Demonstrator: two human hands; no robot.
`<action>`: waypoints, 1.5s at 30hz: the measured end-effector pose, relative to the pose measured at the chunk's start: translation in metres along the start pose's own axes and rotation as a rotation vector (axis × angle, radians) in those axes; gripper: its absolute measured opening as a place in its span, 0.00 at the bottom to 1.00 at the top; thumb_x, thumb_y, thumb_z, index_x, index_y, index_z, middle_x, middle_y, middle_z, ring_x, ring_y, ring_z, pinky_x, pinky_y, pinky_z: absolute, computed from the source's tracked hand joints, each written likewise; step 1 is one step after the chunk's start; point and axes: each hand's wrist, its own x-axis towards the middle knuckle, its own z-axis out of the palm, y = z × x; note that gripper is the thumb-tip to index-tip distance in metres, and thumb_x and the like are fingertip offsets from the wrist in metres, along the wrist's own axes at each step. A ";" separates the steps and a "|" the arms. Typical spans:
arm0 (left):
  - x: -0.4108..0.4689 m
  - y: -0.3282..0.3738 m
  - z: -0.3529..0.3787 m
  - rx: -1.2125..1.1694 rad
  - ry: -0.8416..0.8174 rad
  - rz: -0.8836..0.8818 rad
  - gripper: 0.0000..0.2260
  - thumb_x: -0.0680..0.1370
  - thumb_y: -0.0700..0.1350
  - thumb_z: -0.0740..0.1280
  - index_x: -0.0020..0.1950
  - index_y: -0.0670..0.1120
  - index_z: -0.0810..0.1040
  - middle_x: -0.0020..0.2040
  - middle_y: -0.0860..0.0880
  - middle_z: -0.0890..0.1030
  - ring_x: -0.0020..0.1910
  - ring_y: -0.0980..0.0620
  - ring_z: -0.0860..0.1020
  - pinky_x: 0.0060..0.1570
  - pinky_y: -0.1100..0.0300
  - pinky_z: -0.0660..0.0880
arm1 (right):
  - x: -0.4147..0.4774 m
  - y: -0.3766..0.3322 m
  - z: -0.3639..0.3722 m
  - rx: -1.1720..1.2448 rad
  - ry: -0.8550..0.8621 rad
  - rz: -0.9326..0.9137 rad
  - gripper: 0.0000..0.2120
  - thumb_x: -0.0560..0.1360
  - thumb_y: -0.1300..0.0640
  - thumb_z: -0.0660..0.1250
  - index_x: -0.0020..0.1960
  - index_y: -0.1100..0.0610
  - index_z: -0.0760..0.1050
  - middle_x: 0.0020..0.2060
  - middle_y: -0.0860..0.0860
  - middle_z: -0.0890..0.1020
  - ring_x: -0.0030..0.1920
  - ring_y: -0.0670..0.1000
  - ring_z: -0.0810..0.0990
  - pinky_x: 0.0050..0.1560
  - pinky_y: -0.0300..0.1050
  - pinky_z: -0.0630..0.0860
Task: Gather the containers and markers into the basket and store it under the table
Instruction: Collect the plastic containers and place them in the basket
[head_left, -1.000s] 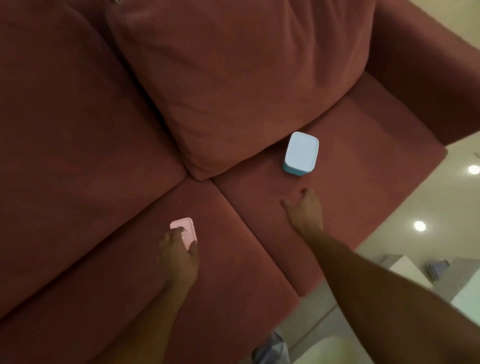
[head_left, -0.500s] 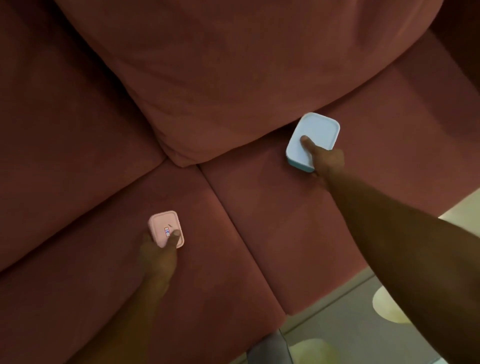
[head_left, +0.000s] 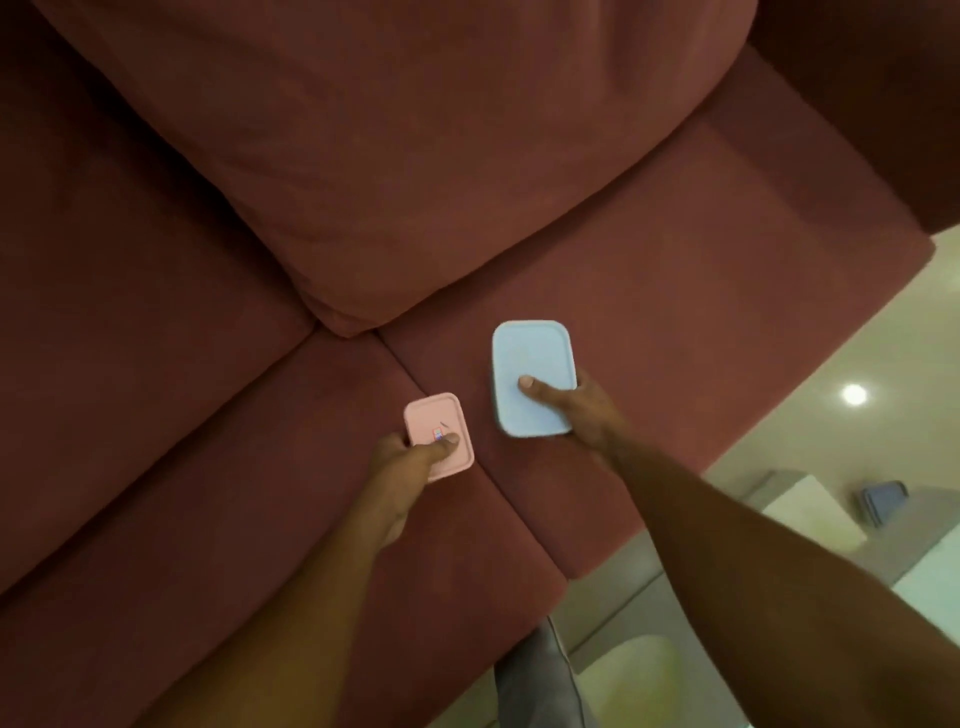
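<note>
My left hand grips a small pink container with a little sticker on its lid, thumb pressed on the lid. My right hand grips a larger light blue container, thumb on its lid and fingers round its right side. Both containers are held just above the dark red sofa seat, close to the seam between two seat cushions. No basket and no markers are in view.
A big red back cushion leans over the seat behind the containers. The sofa armrest rises at the right. Past the sofa's front edge lies pale glossy floor with a low grey-white piece of furniture.
Both hands closed round their containers and lifted them off the seat. The blue container came down and left toward the pink one, so the two now sit close together.
</note>
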 end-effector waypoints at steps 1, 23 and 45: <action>-0.008 -0.002 -0.002 0.017 -0.030 -0.009 0.15 0.71 0.42 0.75 0.57 0.40 0.81 0.52 0.43 0.85 0.53 0.44 0.83 0.61 0.44 0.77 | -0.016 0.009 0.001 0.007 -0.002 0.005 0.23 0.67 0.52 0.79 0.60 0.55 0.79 0.52 0.53 0.86 0.49 0.53 0.86 0.42 0.45 0.82; -0.317 -0.247 -0.189 0.053 -0.335 0.064 0.16 0.72 0.36 0.73 0.58 0.45 0.78 0.51 0.45 0.84 0.44 0.50 0.82 0.31 0.64 0.77 | -0.448 0.270 0.139 0.158 0.284 -0.045 0.28 0.64 0.40 0.78 0.60 0.48 0.78 0.51 0.52 0.86 0.51 0.54 0.85 0.46 0.54 0.83; -0.539 -0.610 0.020 -0.105 -0.220 -0.062 0.11 0.74 0.40 0.73 0.54 0.41 0.80 0.53 0.40 0.83 0.49 0.44 0.81 0.47 0.51 0.81 | -0.688 0.546 -0.106 0.037 0.445 0.039 0.26 0.65 0.41 0.77 0.58 0.51 0.78 0.49 0.52 0.86 0.46 0.52 0.86 0.38 0.50 0.84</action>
